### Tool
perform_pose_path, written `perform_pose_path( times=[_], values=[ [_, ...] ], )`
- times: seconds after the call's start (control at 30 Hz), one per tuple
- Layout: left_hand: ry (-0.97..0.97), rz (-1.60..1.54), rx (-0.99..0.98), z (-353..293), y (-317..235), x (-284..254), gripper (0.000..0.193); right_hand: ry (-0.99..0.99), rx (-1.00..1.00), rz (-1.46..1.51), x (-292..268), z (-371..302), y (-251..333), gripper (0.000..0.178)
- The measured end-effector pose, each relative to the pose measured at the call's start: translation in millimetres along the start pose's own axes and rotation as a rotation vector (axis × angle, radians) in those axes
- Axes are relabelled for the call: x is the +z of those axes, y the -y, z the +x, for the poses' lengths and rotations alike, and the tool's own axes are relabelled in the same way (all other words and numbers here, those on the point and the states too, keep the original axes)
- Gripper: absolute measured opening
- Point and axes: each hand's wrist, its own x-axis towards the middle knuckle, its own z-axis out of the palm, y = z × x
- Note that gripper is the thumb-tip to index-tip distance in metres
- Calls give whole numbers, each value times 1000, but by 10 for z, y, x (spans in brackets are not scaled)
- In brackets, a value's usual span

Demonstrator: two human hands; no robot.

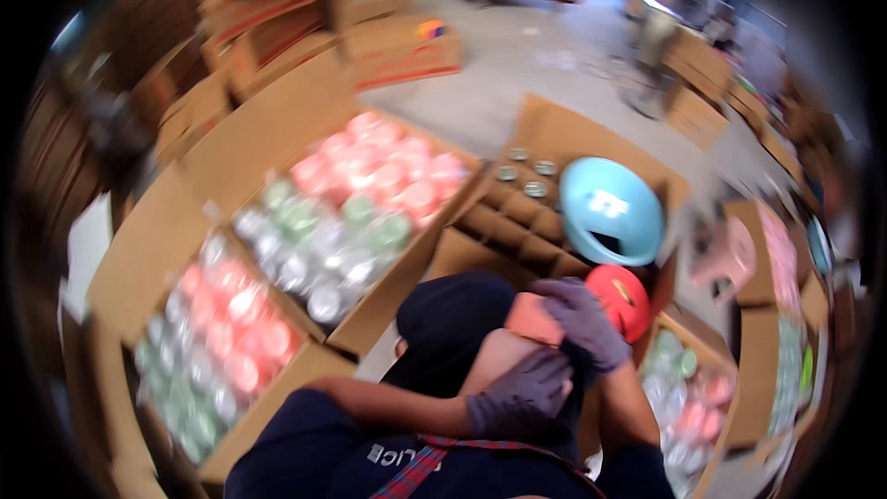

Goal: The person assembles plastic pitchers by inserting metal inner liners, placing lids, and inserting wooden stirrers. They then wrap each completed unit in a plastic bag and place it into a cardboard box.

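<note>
Object of pink colour (528,316) is between right hand (584,322) and left hand (522,397). Their fingers look bent; because of blur, I cannot tell the grip. Steady left-hand support should help. Beside is a red round thing (617,303); beyond, a blue basin (605,199).

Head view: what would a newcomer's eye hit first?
Probably the big light-blue bowl, tilted over the right part of a divided carton, right of centre. Next, the bright red round object just below it, beside the gloved right hand. Then the pink items packed with green and clear ones in the large open carton at upper left.
</note>
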Motion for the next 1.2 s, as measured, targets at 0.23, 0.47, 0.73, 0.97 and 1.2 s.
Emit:
perform_pose_path(
  times=[0.23,0.47,0.73,0.97,1.2],
  values=[
    [-573,-150,110,-67,632,-579,18,-227,177,218,236,-405,-57,41],
    [-63,375,-1199,-1498,3515,-611,40,-912,392,305,344,-534,-677,43],
    [338,879,-1571,-1962,5472,-1062,50,-682,476,410,315,-571,-938,32],
    [464,878,-1663,-2251,6196,-1103,63,-543,468,129,297,-342,-986,47],
    [39,688,-1642,-2335,6284,-1582,71,-635,491,161,349,-245,-766,34]
  ],
)
